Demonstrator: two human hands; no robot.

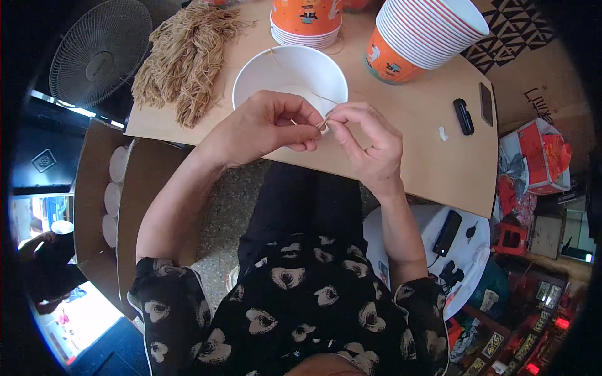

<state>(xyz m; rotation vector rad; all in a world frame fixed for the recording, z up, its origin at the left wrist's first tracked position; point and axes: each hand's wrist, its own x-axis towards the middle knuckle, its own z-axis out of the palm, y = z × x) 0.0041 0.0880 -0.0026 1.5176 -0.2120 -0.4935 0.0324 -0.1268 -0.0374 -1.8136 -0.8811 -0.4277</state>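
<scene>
The left hand (269,128) has a narrow grip, thumb and fingers pinching a thin tan string (322,125); the right hand (377,139) pinches it too, its fingertips close beside the left ones; the string is between the two hands, at the near side of an open white paper tub (288,70); the tub stands on the light-brown surface (439,178); a shaggy bundle of tan strings (188,56) lies to its left; a tilted stack of orange-and-white paper tubs (421,41) stands to its right.
</scene>
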